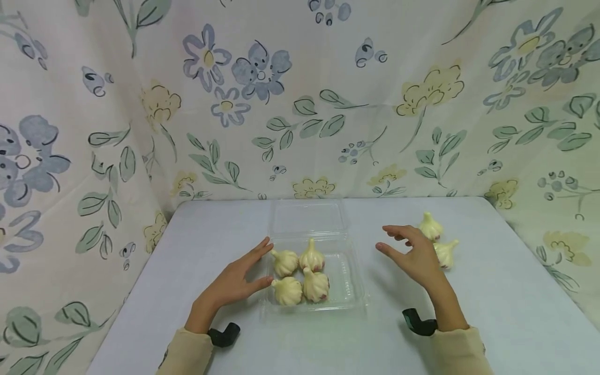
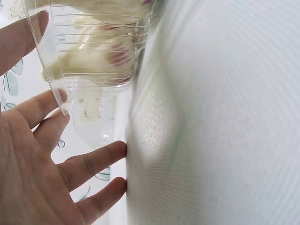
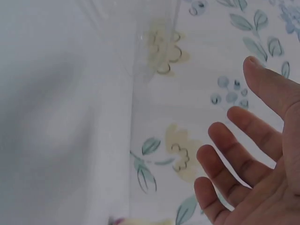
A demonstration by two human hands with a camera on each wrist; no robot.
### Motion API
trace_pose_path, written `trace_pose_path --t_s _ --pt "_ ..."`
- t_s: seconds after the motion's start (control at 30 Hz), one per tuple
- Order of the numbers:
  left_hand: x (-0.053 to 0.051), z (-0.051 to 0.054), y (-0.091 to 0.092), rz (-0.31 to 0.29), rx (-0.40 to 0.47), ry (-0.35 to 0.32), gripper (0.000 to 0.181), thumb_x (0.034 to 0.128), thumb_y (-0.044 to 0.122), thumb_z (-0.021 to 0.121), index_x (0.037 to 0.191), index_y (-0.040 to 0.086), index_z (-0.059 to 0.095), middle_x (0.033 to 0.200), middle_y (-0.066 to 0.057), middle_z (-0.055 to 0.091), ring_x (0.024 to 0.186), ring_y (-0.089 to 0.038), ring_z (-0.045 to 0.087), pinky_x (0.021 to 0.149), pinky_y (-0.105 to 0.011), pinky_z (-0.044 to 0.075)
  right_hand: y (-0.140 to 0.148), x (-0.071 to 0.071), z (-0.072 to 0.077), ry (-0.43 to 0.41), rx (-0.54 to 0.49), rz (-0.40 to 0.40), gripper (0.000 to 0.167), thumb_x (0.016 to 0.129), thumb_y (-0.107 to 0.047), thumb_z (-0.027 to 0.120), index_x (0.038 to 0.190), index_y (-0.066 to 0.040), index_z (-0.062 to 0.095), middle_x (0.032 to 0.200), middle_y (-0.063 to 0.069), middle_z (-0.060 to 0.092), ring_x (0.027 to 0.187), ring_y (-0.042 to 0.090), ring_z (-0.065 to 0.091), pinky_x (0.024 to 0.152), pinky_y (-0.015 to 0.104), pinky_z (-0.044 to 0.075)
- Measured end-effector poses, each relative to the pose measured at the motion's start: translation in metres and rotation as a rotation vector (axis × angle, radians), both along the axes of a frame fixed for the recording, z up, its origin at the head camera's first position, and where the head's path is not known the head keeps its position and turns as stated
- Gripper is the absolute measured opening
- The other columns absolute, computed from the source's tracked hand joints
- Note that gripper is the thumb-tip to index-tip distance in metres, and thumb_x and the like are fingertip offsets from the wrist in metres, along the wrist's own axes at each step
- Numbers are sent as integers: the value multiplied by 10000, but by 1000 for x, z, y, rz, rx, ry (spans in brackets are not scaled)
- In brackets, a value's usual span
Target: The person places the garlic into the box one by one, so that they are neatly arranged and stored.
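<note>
Several pale garlic bulbs (image 1: 316, 285) sit in the left part of a clear plastic clamshell container (image 1: 346, 278). Its transparent lid (image 1: 307, 217) lies folded back on the far side. My left hand (image 1: 234, 281) is at the container's left edge, fingers spread; in the left wrist view the thumb and some fingertips meet the rim, with the bulbs seen through the ribbed wall. On the right, my right hand (image 1: 414, 259) hovers over the table with fingers loosely bent and nothing held. Just beyond it lie two more garlic bulbs (image 1: 430, 227), one partly hidden by the hand.
A white table (image 1: 300, 344) carries everything. Floral cloth (image 1: 300, 156) hangs behind it and along both sides. Black straps or mounts (image 1: 225, 335) stick out at both wrists beside the beige sleeves (image 1: 187, 351).
</note>
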State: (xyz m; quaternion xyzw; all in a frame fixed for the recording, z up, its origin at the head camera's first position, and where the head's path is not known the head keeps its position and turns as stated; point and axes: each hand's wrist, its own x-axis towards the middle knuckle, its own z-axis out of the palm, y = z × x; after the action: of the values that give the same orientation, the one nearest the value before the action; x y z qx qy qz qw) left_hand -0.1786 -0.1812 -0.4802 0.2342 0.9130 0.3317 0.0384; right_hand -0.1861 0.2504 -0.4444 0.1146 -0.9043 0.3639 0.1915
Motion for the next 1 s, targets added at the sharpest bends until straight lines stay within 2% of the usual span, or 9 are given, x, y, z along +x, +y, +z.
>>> trace_pose_path --t_s 0.13,0.33,0.53,0.7,0.83,1.0 --pt "0 0 0 -2 4 -4 791 946 538 663 1613 311 303 1707 105 186 1555 -292 276 1162 -656 339 14 1 3 3 -19 -75 425 862 -246 835 1238 -88 715 1114 125 718 1003 274 600 821 276 432" --pt "0 1 0 0 8 -5 793 943 533 668 1612 301 311 1709 92 194 1553 -301 281 1157 -665 340 37 1 5 -45 -75 -214 480 886 -310 811 1273 -53 694 1228 190 685 1087 276 532 865 398 391" --pt "1 3 1 1 10 -2 791 943 533 668 1612 316 306 1710 84 197 1554 -298 280 1158 -663 341 59 1 3 -71 -102 -358 564 891 -333 800 1339 -26 649 1334 257 627 1187 368 481 862 472 340" --pt "2 4 1 2 11 -3 791 944 531 668 1612 311 307 1710 87 196 1554 -298 279 1160 -659 341 76 4 -3 -117 -114 -404 651 908 -359 775 1426 -24 566 1375 286 574 1278 438 413 928 573 315" --pt "2 4 1 2 7 -3 792 943 529 670 1612 313 305 1710 88 195 1553 -296 281 1160 -656 343 87 4 -9 -142 -105 -429 698 919 -368 756 1465 -8 511 1419 314 539 1316 485 388 1010 658 250" --pt "1 3 1 2 5 -1 789 944 519 672 1612 302 312 1710 76 203 1549 -310 287 1150 -666 348 95 4 -14 -184 -104 -437 752 925 -405 740 1494 4 466 1438 339 517 1307 510 391 998 667 249"
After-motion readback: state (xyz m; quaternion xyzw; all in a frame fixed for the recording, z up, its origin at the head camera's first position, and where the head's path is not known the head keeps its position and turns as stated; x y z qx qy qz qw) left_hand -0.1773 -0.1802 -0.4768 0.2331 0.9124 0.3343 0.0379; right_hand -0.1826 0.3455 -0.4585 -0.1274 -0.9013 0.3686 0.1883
